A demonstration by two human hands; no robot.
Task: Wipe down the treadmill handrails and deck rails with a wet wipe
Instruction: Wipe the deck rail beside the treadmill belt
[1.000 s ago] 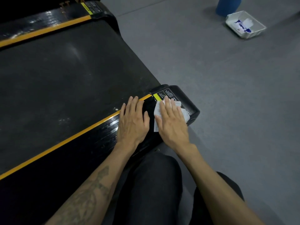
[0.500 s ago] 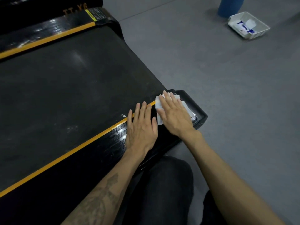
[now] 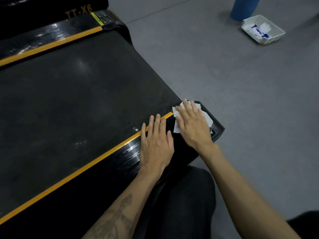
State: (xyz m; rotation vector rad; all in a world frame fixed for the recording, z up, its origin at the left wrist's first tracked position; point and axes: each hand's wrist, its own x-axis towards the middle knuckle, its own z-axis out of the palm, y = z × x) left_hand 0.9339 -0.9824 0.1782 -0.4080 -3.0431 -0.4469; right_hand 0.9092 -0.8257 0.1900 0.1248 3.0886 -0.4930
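A black treadmill deck fills the left of the view, its belt [image 3: 77,100] edged by two glossy black deck rails with orange stripes. My right hand [image 3: 193,126] presses a white wet wipe [image 3: 177,125] flat onto the rear end cap of the near deck rail [image 3: 124,156]. Most of the wipe is hidden under the palm and fingers. My left hand [image 3: 156,144] lies flat on the same rail just left of the wipe, fingers together, holding nothing. The far deck rail [image 3: 51,42] runs along the top left.
Grey floor spreads to the right of the treadmill. A white tray [image 3: 276,34] holding a blue-and-white wipe pack sits on the floor at the upper right, beside a blue cylinder [image 3: 245,7]. My dark-trousered knees are at the bottom, close against the rail.
My right hand has slid the wipe along the rail's end cap toward the rear tip. The left hand has stayed flat on the rail. The camera view has shifted slightly.
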